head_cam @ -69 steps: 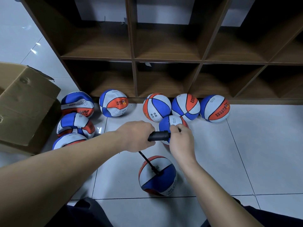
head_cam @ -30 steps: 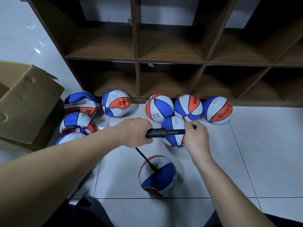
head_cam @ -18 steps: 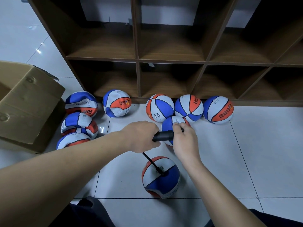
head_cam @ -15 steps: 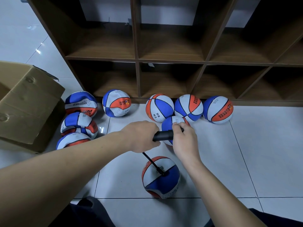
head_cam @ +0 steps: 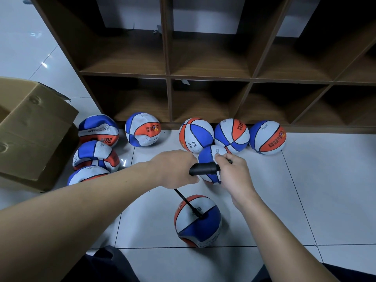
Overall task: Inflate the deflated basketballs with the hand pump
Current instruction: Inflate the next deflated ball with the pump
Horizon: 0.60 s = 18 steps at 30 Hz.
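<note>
L edge: cardboard box point(head_cam: 30, 131), open, lying on its side on the floor tiles point(head_cam: 325, 190). Just R of it, 3 flat/dented balls stacked toward me: top one point(head_cam: 98, 130), middle one point(head_cam: 95, 154), bottom one point(head_cam: 87, 175) partly behind my L forearm. All blue/white/orange. Next R, dented ball point(head_cam: 143, 129) against base of wooden shelf unit point(head_cam: 203, 76).

My L hand point(head_cam: 175, 168): fingers curled tight round L end of the hand pump point(head_cam: 203, 169); black barrel sticks out to the R of my fist, approx. horizontal, held above floor. Thin black hose point(head_cam: 187, 203) drops from under L hand, runs down-R to the ball being filled point(head_cam: 197, 219), plugged in at top where panels meet. That ball sits on tile near me, between my forearms, apart from the rest; lower side looks a bit flattened, upper side rounded.

My R hand point(head_cam: 234, 171): gripping pump handle end, fingers wrapped, knuckles right up against barrel mouth. Rod itself not visible; small black tip shows past my fingers.

Behind pump: small ball point(head_cam: 211, 155), partly hidden by barrel + R hand. Behind that, row of 3 round-looking balls along shelf base: first point(head_cam: 195, 135), second point(head_cam: 232, 134) touching it, third point(head_cam: 267, 137) close beside.

Shelf cubbies dark, bare wood visible.
</note>
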Available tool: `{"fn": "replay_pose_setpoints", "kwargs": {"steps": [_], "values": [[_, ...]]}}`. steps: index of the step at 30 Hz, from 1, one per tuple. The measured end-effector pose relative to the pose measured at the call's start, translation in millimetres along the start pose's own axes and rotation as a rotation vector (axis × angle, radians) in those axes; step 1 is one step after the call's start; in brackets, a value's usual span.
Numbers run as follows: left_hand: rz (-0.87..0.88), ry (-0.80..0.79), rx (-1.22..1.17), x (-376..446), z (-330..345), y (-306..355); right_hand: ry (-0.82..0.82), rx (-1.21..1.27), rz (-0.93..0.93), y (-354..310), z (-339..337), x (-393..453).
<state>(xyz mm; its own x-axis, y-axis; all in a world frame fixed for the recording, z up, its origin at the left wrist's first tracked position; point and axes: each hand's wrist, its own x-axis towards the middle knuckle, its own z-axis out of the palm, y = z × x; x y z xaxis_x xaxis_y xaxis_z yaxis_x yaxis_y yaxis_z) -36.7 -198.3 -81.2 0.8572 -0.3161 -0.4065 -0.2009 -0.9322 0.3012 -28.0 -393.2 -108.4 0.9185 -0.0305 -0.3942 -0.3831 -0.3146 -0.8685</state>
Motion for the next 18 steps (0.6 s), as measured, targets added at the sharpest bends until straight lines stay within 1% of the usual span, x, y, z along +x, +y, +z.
{"fn": "replay_pose_setpoints", "kwargs": {"steps": [3,7,9,13,18], "values": [[-0.017,-0.073,-0.007,-1,-3,-9,0.024,0.031,0.05,3,-11,2],[-0.061,-0.109,-0.031,-6,-9,-23,0.16,0.15,0.108,2,-41,8],[-0.067,-0.107,-0.026,-7,-10,-23,0.202,0.19,0.134,3,-48,12],[-0.076,-0.059,0.061,-7,-5,-17,0.242,0.216,0.141,4,-38,9],[-0.089,-0.04,0.091,-7,1,-16,0.28,0.135,0.076,4,-20,4]]}}
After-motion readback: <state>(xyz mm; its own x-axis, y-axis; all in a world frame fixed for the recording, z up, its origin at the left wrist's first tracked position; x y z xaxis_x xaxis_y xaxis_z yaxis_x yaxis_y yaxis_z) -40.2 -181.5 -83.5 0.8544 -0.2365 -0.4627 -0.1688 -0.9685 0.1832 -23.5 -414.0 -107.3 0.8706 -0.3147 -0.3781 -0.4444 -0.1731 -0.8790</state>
